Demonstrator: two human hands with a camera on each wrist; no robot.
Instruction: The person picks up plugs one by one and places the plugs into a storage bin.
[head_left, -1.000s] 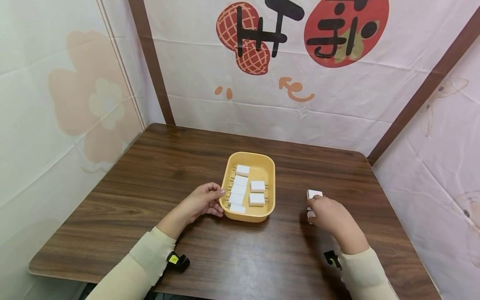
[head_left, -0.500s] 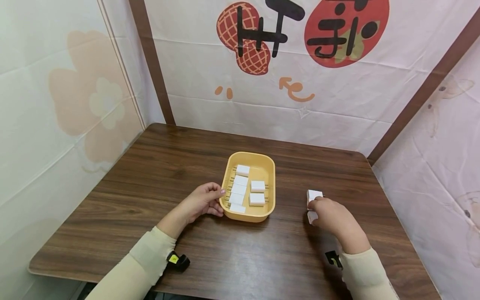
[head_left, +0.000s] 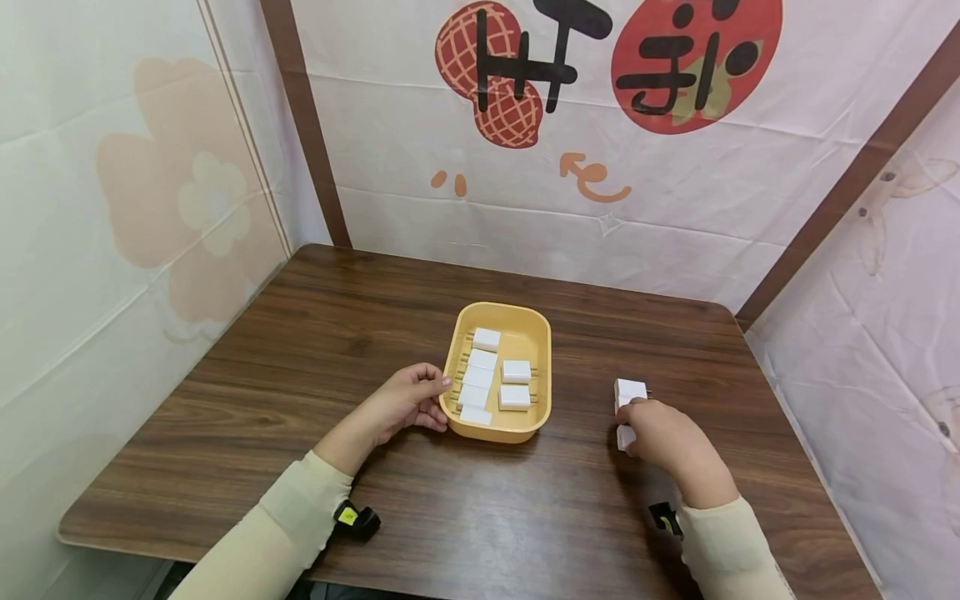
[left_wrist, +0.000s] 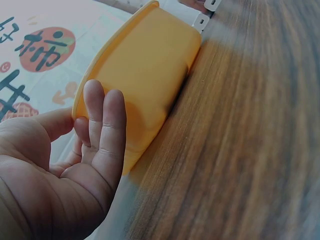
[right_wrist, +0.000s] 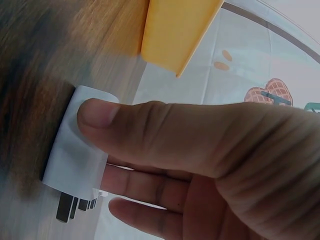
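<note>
A yellow plastic tray [head_left: 540, 358] stands mid-table, with several white plug-in chargers [head_left: 477, 377] lying inside, their prongs pointing left, and two more [head_left: 514, 397] whose prongs point right. My left hand [head_left: 405, 404] pinches its left rim between thumb and index finger; in the left wrist view two fingers [left_wrist: 114, 120] stand straight along the outer wall. Right of the tray, my right hand [head_left: 671, 437] pinches a white charger [right_wrist: 75, 150], the thumb on its broad face and the metal prongs [right_wrist: 65, 206] showing below. Just beyond this hand, another white charger [head_left: 630, 389] lies on the table.
The dark wood table [head_left: 360, 308] has rounded corners. Printed cloth panels [head_left: 420, 217] stand behind it and along both sides. Black wrist straps [head_left: 358, 521] sit near both sleeves.
My right hand has shifted very slightly, and the charger between its fingers shows more of its face and is a little tilted. The left hand and tray stay put.
</note>
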